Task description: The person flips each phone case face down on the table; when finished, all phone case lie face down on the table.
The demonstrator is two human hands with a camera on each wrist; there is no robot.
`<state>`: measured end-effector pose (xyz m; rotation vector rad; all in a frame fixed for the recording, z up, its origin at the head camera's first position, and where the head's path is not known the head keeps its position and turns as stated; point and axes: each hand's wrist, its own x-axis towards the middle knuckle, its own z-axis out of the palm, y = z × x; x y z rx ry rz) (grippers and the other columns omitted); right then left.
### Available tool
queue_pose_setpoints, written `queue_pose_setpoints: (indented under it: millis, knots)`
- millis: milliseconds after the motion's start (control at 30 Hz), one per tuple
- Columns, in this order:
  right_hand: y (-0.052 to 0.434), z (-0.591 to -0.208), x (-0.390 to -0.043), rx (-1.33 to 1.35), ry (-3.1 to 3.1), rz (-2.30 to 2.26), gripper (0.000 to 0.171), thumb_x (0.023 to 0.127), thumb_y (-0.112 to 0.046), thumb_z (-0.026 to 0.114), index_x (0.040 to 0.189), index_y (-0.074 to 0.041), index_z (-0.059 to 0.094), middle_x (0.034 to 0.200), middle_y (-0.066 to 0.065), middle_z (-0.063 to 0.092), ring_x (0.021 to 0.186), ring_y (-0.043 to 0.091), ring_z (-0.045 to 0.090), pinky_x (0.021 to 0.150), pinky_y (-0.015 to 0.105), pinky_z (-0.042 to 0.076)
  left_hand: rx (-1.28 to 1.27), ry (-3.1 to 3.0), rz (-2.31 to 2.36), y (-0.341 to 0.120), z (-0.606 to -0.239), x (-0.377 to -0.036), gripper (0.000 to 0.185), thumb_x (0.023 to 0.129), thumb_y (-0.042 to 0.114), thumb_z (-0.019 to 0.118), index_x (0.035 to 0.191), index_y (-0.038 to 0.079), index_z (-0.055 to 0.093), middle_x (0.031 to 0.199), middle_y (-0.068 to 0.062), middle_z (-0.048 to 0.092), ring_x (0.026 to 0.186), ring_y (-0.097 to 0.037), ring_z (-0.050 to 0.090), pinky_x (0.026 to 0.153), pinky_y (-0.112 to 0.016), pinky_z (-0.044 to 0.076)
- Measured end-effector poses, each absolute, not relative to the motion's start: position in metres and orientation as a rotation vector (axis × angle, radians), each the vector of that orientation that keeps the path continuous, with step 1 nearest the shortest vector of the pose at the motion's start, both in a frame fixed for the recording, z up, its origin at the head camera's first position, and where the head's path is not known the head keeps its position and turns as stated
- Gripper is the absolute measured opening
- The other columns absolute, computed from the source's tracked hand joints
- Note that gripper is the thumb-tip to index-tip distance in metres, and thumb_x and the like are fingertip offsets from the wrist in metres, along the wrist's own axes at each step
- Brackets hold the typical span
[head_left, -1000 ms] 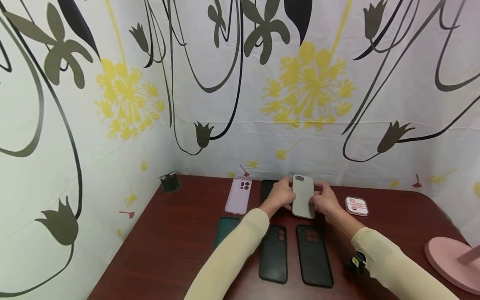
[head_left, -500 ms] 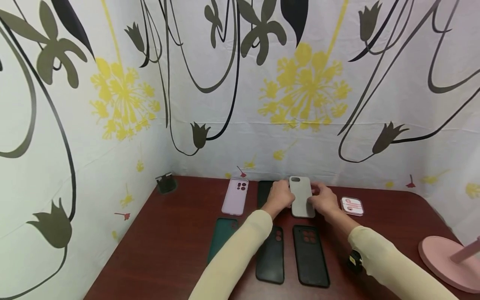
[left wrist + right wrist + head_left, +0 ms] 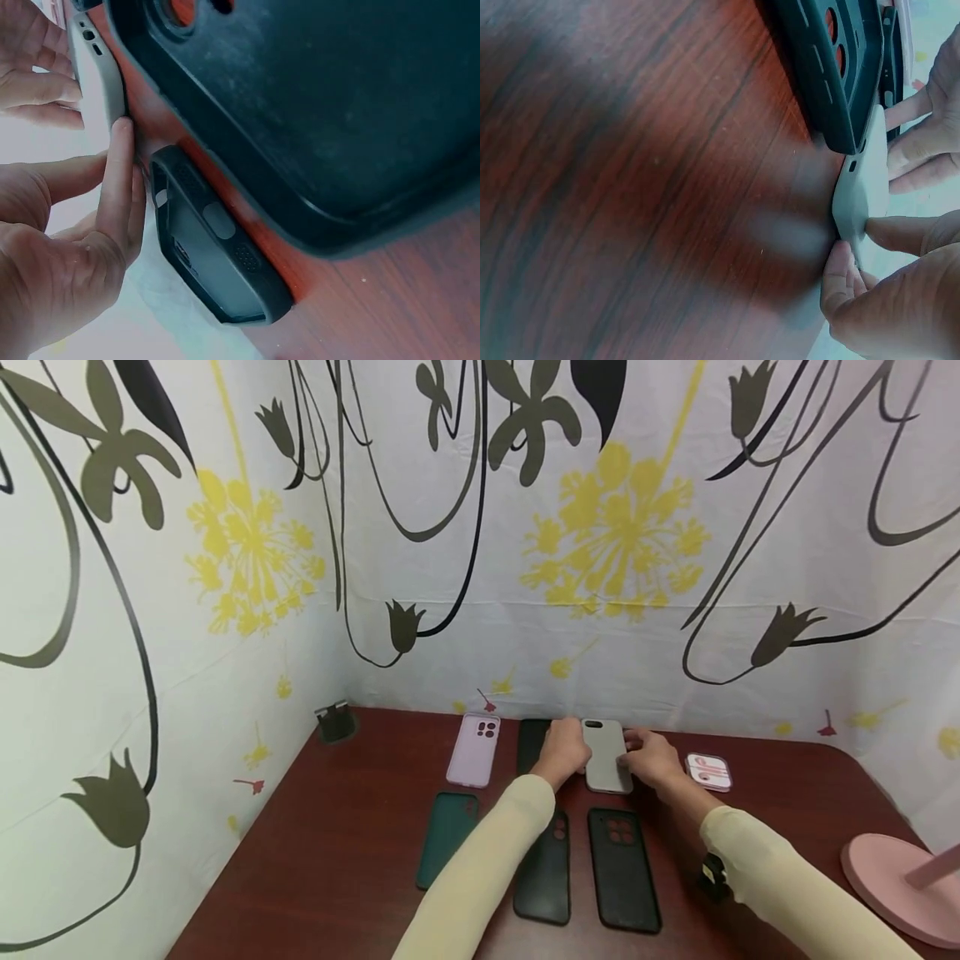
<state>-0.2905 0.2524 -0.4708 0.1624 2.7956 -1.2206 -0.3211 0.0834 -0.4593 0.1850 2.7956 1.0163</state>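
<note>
A light grey phone case (image 3: 607, 758) lies back up at the far side of the table, with a camera cutout at its top. My left hand (image 3: 564, 750) holds its left edge, with the index finger along the side in the left wrist view. At the opposite edge, my right hand (image 3: 651, 758) pinches the case, its thumb on the back and fingertips at the side, as the right wrist view shows. A black phone case (image 3: 532, 745) is partly hidden behind the left hand. Left of that lies a lilac phone case (image 3: 474, 752).
In the nearer row lie a teal phone case (image 3: 447, 835), a black phone case (image 3: 543, 881) partly under the left sleeve, and another black one (image 3: 625, 872). Boxed earphones (image 3: 708, 772) sit right of the hands. A pink round base (image 3: 888, 881) stands at the right.
The top end of the grey phone case has come down a little toward the table, both hands still at its edges. The other cases stay in place; the head view shifts slightly.
</note>
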Motion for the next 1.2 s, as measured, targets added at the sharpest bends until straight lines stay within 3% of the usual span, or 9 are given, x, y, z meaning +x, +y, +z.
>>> queue_pose_setpoints:
  millis: [333,500,600,667,733,800,900,967,1200]
  knots:
    - [0.250,-0.472,-0.288,0.089,2.896,-1.080,0.054,0.096,-0.010,0.065,0.144,0.011,0.054,0.135,0.034,0.062,0.118,0.046,0.063,0.089,0.050,0.058,0.234,2.829,0.846,0.086,-0.461,-0.322,0.031,0.098,0.004,0.066,0.068,0.010,0.072,0.051,-0.003,0.061,0.043,-0.018,0.055,0.039,-0.029,0.040]
    - [0.244,-0.469,-0.281,0.051,2.961,-1.072,0.048,0.097,-0.008,0.058,0.139,0.013,0.053,0.126,0.033,0.062,0.108,0.043,0.062,0.084,0.049,0.055,0.322,2.784,0.894,0.075,-0.455,-0.319,0.015,0.099,0.004,0.062,0.088,0.010,0.071,0.058,-0.004,0.062,0.055,-0.022,0.069,0.042,-0.028,0.045]
    - [0.239,-0.463,-0.279,0.050,2.987,-1.098,0.042,0.097,-0.012,0.060,0.131,0.013,0.054,0.118,0.030,0.062,0.100,0.039,0.060,0.080,0.046,0.051,0.363,2.762,0.943,0.065,-0.448,-0.316,0.007,0.101,0.009,0.061,0.097,0.009,0.068,0.070,-0.006,0.067,0.064,-0.023,0.076,0.048,-0.027,0.052]
    - [0.235,-0.459,-0.278,0.036,2.996,-1.126,0.045,0.098,-0.014,0.062,0.133,0.014,0.053,0.120,0.032,0.061,0.102,0.040,0.060,0.082,0.049,0.052,0.380,2.763,0.964,0.059,-0.443,-0.315,0.013,0.103,0.014,0.062,0.111,0.007,0.070,0.074,-0.008,0.070,0.066,-0.023,0.077,0.051,-0.026,0.054]
    - [0.231,-0.456,-0.277,0.017,2.985,-1.163,0.050,0.100,-0.016,0.063,0.139,0.013,0.051,0.126,0.034,0.060,0.109,0.044,0.062,0.087,0.053,0.054,0.384,2.768,0.979,0.052,-0.439,-0.315,0.028,0.106,0.021,0.063,0.130,0.008,0.068,0.092,-0.008,0.075,0.070,-0.021,0.077,0.058,-0.026,0.057]
    - [0.226,-0.452,-0.275,-0.002,2.956,-1.208,0.057,0.102,-0.018,0.063,0.147,0.012,0.046,0.137,0.035,0.057,0.120,0.047,0.061,0.095,0.057,0.054,0.411,2.806,0.956,0.044,-0.435,-0.317,0.042,0.107,0.027,0.063,0.145,0.009,0.062,0.110,-0.009,0.077,0.085,-0.019,0.078,0.071,-0.028,0.060]
    - [0.219,-0.446,-0.269,-0.017,2.895,-1.261,0.060,0.105,-0.022,0.061,0.153,0.009,0.042,0.145,0.035,0.053,0.130,0.049,0.058,0.099,0.060,0.054,0.448,2.843,0.938,0.030,-0.430,-0.319,0.046,0.108,0.032,0.060,0.149,0.010,0.060,0.134,-0.008,0.072,0.112,-0.021,0.074,0.093,-0.035,0.061]
    - [0.214,-0.442,-0.265,-0.030,2.854,-1.288,0.059,0.106,-0.023,0.059,0.153,0.008,0.041,0.146,0.035,0.052,0.133,0.049,0.056,0.100,0.059,0.053,0.456,2.859,0.947,0.018,-0.429,-0.321,0.046,0.109,0.032,0.059,0.150,0.010,0.058,0.140,-0.009,0.070,0.126,-0.023,0.068,0.103,-0.039,0.058]
    - [0.189,-0.438,-0.257,-0.075,2.551,-1.470,0.059,0.112,-0.019,0.044,0.164,0.002,0.026,0.162,0.032,0.038,0.143,0.048,0.049,0.108,0.057,0.051,0.371,2.794,1.071,-0.025,-0.427,-0.320,0.046,0.114,0.028,0.047,0.156,0.010,0.051,0.154,-0.013,0.059,0.132,-0.029,0.063,0.104,-0.048,0.056]
